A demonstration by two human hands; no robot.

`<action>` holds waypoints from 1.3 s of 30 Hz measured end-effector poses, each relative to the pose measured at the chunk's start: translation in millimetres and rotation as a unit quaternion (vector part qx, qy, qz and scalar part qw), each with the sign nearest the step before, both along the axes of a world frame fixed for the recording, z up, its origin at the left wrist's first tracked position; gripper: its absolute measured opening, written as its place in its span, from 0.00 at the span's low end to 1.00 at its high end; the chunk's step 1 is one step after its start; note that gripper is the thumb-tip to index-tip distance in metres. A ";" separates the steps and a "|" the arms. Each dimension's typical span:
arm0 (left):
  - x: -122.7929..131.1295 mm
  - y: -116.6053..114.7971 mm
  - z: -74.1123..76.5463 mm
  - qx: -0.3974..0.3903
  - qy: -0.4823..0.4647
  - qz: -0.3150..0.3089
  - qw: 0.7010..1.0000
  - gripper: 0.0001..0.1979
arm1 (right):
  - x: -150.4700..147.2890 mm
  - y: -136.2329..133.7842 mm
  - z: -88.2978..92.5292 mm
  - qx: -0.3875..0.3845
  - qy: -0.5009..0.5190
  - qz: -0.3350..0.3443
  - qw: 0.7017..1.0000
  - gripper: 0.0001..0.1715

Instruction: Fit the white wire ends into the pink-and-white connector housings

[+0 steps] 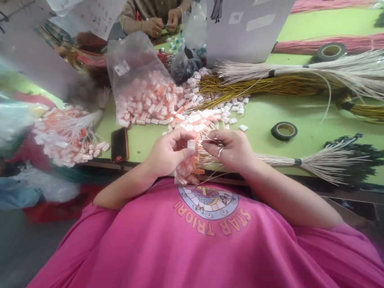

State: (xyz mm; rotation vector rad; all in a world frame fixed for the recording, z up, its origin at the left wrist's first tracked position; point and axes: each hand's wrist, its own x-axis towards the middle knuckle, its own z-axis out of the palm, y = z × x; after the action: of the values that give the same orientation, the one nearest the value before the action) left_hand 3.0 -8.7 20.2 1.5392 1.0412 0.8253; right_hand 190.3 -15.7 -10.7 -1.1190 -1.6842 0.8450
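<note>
Between the thumb and fingers of my left hand (167, 153) is a white plastic connector (191, 144). Close beside it, my right hand (231, 149) is closed in a pinch, with rings on its fingers and thin white wires at the fingertips. Below and behind both hands lie white and orange connectors (186, 169) on wire ends, at the table's front edge. From there a bundle of white wires (275, 159) runs right under my right wrist, bound with black tape and ending in black parts (359, 159).
A clear bag (136, 54) of connectors stands ahead. A phone (119, 145) and another connector pile (66, 142) are left. Tape rolls (284, 131) and white (289, 67) and yellow wire bundles (261, 87) lie right. A co-worker's hands (163, 25) work across the table.
</note>
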 end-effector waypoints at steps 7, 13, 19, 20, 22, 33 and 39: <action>1.4 0.0 -1.0 0.039 0.044 -0.004 0.998 0.12 | 0.9 -2.2 2.0 0.014 -0.032 -0.024 0.999 0.07; -0.4 1.5 -1.5 0.030 0.042 -0.009 0.999 0.12 | 0.0 -2.0 3.3 0.012 -0.044 -0.038 0.998 0.06; 0.9 0.9 -2.7 0.118 0.093 -0.006 0.989 0.10 | -1.1 -2.8 2.1 0.018 -0.060 -0.034 0.997 0.05; 1.3 0.9 -3.3 0.148 0.111 -0.011 0.983 0.09 | -1.3 -2.7 1.5 0.017 -0.063 -0.031 0.997 0.05; 2.2 1.0 -4.0 0.200 0.143 -0.028 0.969 0.08 | -1.5 -2.0 0.3 0.012 -0.065 -0.019 0.998 0.05; 4.6 3.6 -6.2 0.239 0.166 -0.025 0.956 0.07 | 0.5 0.7 1.5 -0.038 -0.044 -0.006 0.998 0.04; 3.3 -0.3 -3.6 0.278 0.174 -0.051 0.943 0.06 | 3.8 1.4 -0.8 -0.017 -0.056 0.016 0.998 0.06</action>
State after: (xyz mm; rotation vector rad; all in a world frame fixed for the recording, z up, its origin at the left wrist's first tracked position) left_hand 6.4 -9.0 16.6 2.2646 1.0125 0.8328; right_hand 194.1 -14.3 -11.5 -1.1853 -1.7892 0.8478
